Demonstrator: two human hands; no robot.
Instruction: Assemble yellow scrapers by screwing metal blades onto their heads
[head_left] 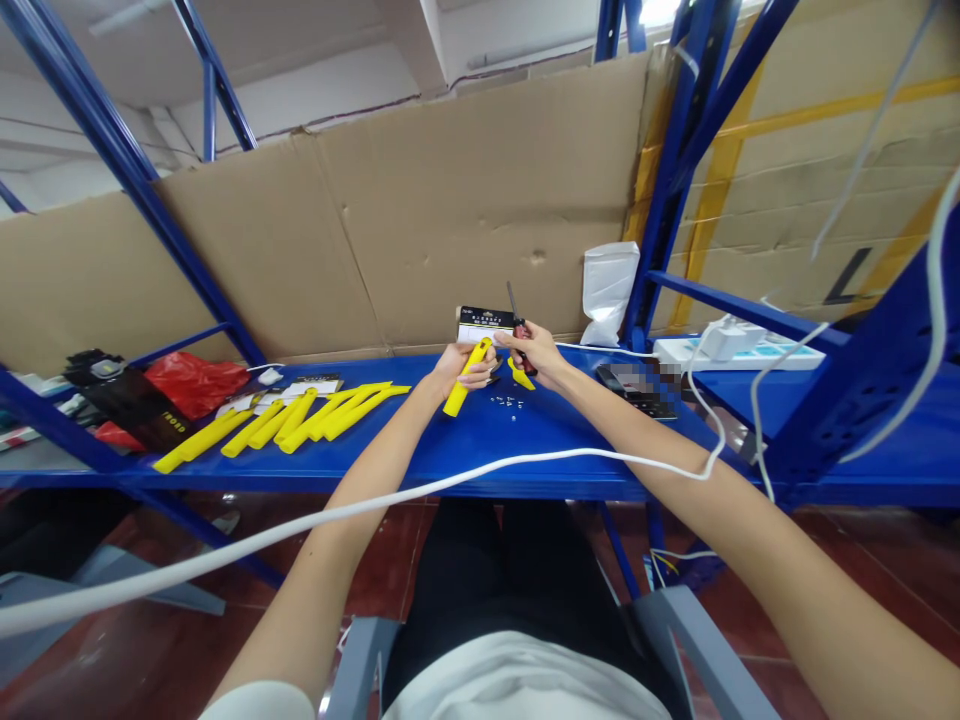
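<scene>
Pinches a yellow handle [457,397] in the left hand [463,371], slanting down past the fingers. Grips a screwdriver [519,329] in the right hand [538,353], near the handle's top.

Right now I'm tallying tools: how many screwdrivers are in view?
1: the screwdriver in the right hand, its shaft pointing up. Others may be hidden.

Torso: white fabric top [525,685], soft folds across the front. Left arm: short white fabric sleeve [259,702] with a rounded edge. Forearms [337,535], left hand [461,370] and right hand [536,352]: bare. Legs: plain black fabric trousers [517,570], covering both thighs.
</scene>
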